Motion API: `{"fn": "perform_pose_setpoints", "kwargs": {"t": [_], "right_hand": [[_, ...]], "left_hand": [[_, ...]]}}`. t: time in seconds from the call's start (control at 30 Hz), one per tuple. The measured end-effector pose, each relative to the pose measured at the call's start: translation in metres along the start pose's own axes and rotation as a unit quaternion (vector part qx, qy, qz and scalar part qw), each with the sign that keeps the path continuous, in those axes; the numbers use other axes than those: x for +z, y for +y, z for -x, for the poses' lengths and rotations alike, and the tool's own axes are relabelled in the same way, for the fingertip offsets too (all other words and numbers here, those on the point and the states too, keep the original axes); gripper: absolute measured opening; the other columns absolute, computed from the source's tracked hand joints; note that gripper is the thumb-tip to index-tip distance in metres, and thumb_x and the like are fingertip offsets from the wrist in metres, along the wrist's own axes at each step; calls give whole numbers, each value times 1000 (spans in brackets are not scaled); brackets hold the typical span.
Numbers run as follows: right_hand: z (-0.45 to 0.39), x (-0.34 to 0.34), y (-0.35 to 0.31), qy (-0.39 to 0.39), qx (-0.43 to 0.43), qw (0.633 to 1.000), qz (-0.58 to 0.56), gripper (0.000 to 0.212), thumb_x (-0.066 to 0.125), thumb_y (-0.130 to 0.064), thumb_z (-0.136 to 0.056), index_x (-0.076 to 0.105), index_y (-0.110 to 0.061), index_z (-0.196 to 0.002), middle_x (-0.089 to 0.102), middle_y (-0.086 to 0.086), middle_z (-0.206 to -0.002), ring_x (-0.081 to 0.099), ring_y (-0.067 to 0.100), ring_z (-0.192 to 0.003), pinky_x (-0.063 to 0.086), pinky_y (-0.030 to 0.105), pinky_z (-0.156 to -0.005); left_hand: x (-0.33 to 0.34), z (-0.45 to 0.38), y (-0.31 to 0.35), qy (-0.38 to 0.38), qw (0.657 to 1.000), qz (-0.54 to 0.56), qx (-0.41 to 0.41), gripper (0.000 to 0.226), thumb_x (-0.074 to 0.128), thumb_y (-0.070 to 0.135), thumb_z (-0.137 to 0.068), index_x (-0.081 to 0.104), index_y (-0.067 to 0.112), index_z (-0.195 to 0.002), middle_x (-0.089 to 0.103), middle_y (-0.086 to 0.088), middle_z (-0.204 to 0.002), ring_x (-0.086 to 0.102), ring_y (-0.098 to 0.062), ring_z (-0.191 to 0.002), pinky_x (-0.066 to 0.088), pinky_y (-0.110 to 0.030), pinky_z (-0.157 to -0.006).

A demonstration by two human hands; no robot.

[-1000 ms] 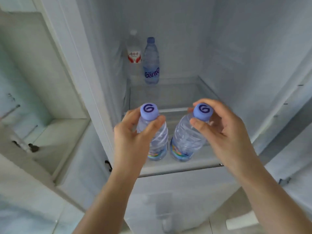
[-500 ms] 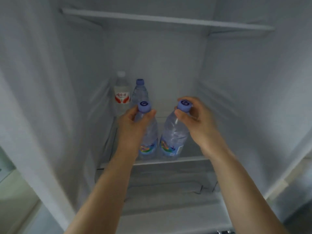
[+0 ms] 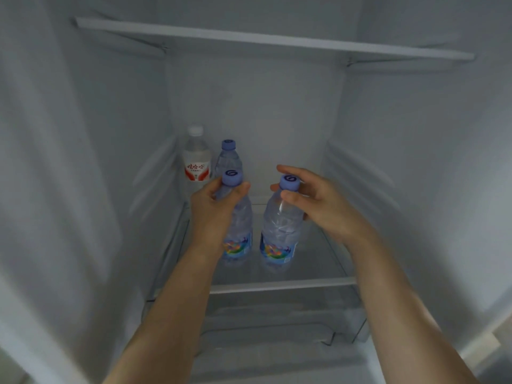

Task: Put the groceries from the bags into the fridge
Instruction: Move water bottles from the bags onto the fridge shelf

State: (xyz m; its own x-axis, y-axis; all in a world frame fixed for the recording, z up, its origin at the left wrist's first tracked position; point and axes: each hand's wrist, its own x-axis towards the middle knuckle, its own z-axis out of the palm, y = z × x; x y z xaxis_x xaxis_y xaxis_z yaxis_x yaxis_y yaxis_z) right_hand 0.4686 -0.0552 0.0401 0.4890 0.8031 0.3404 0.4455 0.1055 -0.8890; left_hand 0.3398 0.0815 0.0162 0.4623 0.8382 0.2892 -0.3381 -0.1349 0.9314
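Note:
Two clear water bottles with purple caps and colourful labels stand side by side on the glass fridge shelf (image 3: 279,285). My left hand (image 3: 213,209) grips the left bottle (image 3: 241,231) at its neck, just under the cap. My right hand (image 3: 324,206) holds the right bottle (image 3: 279,234) at its neck, thumb in front and fingers behind, with the index finger lifted past the cap. Both bottles are upright, with their bases on or just above the glass.
At the shelf's back left stand a white-capped bottle with a red label (image 3: 196,162) and a purple-capped bottle (image 3: 228,159). Another shelf (image 3: 277,40) spans the fridge above. A clear drawer (image 3: 277,325) lies below. The right half of the glass shelf holds nothing.
Both hands carried the bottles from the shelf's front edge deeper into the fridge. My view moved closer and up. My right index finger has lifted off the cap.

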Motion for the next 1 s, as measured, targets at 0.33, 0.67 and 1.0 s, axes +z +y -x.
{"fn": "perform_pose_setpoints", "kwargs": {"t": [0.33,0.67,1.0], "right_hand": [[-6,5,6,-9,29,1000,-6,46,58,-15,-94,45,-22,-138,67,-2,-122,62,6,-111,48,21,-85],[28,38,31,141,17,989,31,67,67,-39,-83,40,-18,-140,49,-4,-139,48,12,-128,42,38,-107],[59,78,84,197,14,978,65,70,82,-19,-69,44,-22,-128,56,-1,-119,59,12,-110,52,28,-90]], "left_hand": [[0,-6,-7,-37,999,-7,0,13,76,17,-81,72,28,-87,73,-7,-99,69,-24,-97,56,-44,-89],[-17,5,-26,-92,991,-80,45,57,79,15,-78,57,22,-130,66,8,-123,62,-6,-112,50,-36,-99],[-45,30,-71,-125,984,-128,-16,90,81,-4,-70,37,30,-141,47,32,-118,52,17,-101,51,-29,-96]]}}
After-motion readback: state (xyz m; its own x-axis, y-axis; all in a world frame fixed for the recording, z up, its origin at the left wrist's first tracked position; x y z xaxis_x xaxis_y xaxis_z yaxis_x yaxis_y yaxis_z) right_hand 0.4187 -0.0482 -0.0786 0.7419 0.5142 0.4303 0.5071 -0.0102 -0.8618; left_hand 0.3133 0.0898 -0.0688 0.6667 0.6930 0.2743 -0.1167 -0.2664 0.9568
